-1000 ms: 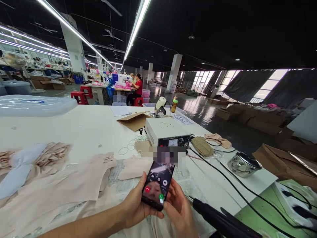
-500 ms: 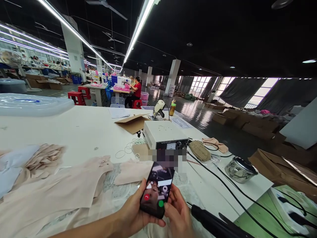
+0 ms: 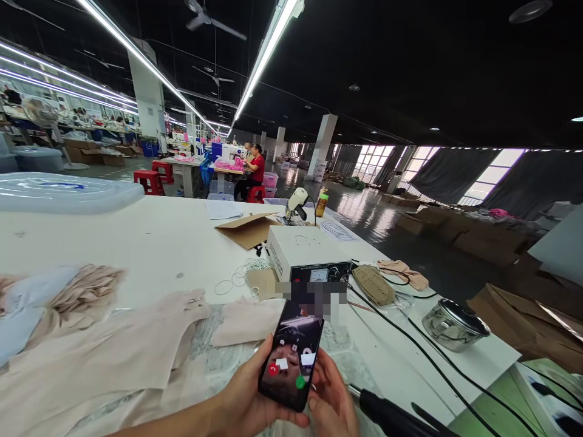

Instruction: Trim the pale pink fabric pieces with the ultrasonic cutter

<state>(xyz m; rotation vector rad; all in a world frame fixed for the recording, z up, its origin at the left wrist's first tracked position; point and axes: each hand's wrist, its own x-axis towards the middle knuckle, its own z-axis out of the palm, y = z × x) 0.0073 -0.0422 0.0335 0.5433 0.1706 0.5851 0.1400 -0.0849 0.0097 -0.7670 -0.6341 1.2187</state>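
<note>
A black smartphone (image 3: 291, 358) is held upright over the table, its lit screen showing red and green call buttons. My left hand (image 3: 248, 388) is closed around its left edge and lower back. At the lower right edge, my right hand (image 3: 332, 394) holds the phone too, its thumb beside the bottom corner below the green button. Just right of that hand lies a black-handled tool (image 3: 392, 413) with a metal tip. Beige fabric pieces (image 3: 109, 346) spread over the table to the left, and a smaller beige piece (image 3: 246, 321) lies behind the phone.
Behind the phone stands a white control box (image 3: 305, 246) with a dial panel. Black cables (image 3: 410, 340) run across the right side, near a lidded metal pot (image 3: 455, 325). A plastic lid (image 3: 68, 191) lies far left. A person in red (image 3: 257, 167) sits at a distant sewing table.
My right thumb has moved down from beside the green button to the phone's lower corner. The view has shifted slightly, and the phone stays in both hands.
</note>
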